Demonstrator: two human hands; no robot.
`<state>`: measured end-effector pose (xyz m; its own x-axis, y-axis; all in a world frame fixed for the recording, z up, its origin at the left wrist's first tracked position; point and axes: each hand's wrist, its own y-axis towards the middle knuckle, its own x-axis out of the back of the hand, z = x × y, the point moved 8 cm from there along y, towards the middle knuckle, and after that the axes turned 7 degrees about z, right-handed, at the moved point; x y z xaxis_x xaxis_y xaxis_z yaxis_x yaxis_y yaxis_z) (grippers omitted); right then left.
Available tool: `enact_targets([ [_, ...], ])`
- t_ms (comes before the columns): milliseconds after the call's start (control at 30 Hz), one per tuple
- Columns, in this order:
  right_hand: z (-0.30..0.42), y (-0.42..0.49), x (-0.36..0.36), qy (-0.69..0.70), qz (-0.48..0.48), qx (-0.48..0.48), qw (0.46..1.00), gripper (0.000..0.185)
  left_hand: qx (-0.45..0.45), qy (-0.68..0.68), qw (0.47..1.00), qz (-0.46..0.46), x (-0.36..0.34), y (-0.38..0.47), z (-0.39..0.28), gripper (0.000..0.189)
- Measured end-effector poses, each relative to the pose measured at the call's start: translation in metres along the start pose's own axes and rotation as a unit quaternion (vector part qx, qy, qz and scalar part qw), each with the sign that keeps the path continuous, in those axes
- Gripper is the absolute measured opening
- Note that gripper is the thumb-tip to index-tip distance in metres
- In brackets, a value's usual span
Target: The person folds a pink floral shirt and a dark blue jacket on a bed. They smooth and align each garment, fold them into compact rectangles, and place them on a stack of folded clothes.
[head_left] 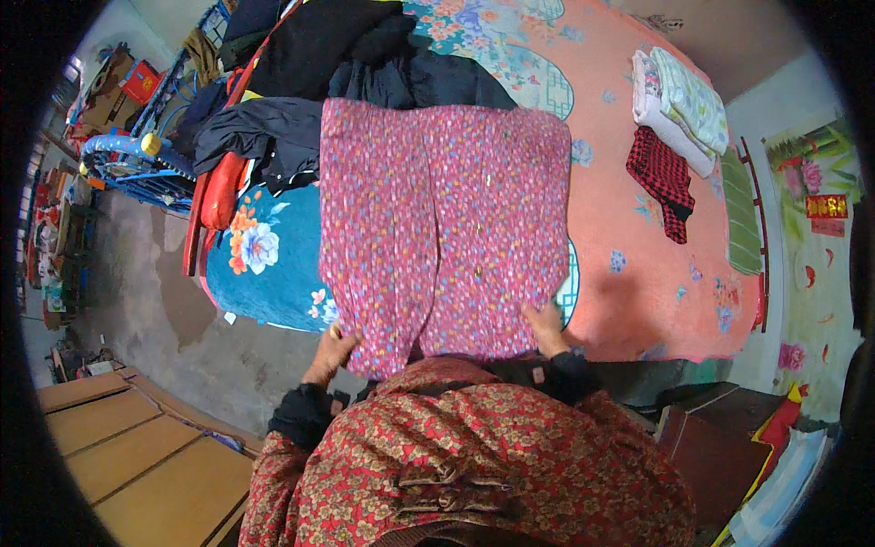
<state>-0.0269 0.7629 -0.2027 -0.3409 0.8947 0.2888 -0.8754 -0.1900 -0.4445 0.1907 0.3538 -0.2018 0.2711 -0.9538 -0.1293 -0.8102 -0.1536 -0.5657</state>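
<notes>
A pink garment (478,232) with a small multicoloured pattern lies spread over the bed before me, its near edge by my body. An open seam or overlap runs down its middle and parts toward the near edge. My left hand (335,352) pinches the garment's near left corner. At the near right side, my right hand (545,327) has hold of its edge, slightly blurred. Beyond the garment's far edge, dark clothes (410,75) are heaped, and a black jacket (260,137) lies against its left side.
The bed carries a coral floral blanket (601,205) and a teal one (273,294). Folded quilts (680,102) and a red-and-black checked cloth (662,171) lie at the right. A blue metal frame (143,178) stands left. Wooden drawers (137,437) are near left, a dark cabinet (711,437) near right.
</notes>
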Motion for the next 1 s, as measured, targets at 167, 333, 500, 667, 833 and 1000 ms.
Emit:
enact_targets([
  [167,-0.047,-0.036,-0.012,0.036,-0.005,-0.017,0.999,0.03,0.038,-0.061,0.997,-0.028,0.026,-0.027,0.05,0.031],
  [333,-0.031,-0.015,0.031,-0.14,-0.083,-0.017,0.987,0.031,-0.069,0.124,0.972,-0.187,0.069,-0.022,-0.003,0.043],
  [500,0.05,0.002,0.064,-0.119,-0.17,0.051,0.977,0.032,-0.253,0.368,0.84,-0.309,0.061,-0.007,-0.114,0.051],
  [667,0.1,0.069,0.024,-0.174,-0.077,0.06,0.98,0.039,-0.325,0.5,0.741,-0.309,-0.003,0.068,-0.198,0.056],
  [833,0.12,0.113,-0.011,-0.123,-0.01,0.147,0.981,0.04,-0.259,0.579,0.725,-0.269,-0.039,0.137,-0.195,0.061],
  [1000,0.147,0.159,-0.019,-0.138,-0.006,0.163,0.977,0.04,-0.165,0.611,0.734,-0.246,-0.043,0.166,-0.148,0.065],
])
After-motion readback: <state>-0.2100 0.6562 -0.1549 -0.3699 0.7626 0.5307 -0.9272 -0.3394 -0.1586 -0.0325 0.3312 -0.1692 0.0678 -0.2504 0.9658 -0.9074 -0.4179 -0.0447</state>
